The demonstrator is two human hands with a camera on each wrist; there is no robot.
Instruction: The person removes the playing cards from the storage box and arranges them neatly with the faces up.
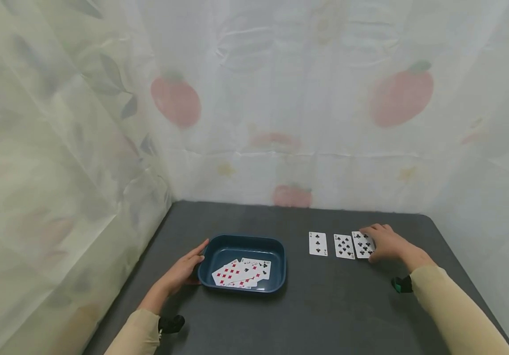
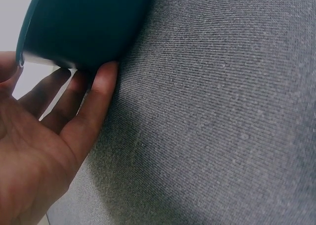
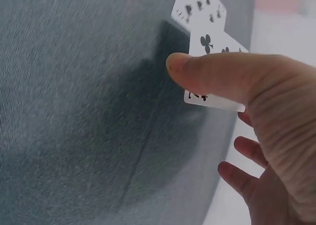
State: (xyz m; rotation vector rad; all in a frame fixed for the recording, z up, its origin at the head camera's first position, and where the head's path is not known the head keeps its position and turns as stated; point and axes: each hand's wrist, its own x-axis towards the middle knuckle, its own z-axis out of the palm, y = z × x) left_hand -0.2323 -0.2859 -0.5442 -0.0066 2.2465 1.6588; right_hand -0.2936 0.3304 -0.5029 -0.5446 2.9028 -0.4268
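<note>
A dark blue tray point(image 1: 241, 291) stands on the left half of the table. My left hand point(image 1: 179, 271) grips its left side; in the left wrist view fingers point(image 2: 103, 81) press against the tray's outer wall and another digit reaches its rim. Inside lie several overlapping playing cards point(image 1: 232, 272), red and black. To the right my right hand point(image 1: 389, 244) holds a playing card point(image 1: 362, 244) with black clubs by its edges, low over or on the table; its far corner is hidden. In the right wrist view the thumb point(image 3: 207, 74) crosses in front of this card.
Left of the held card lie two more face-up black-suited cards, a near one point(image 1: 344, 246) almost touching it and a farther one point(image 1: 318, 244). The dark grey table point(image 1: 316, 315) is bordered by a pale patterned curtain point(image 1: 245, 172) at the back and sides.
</note>
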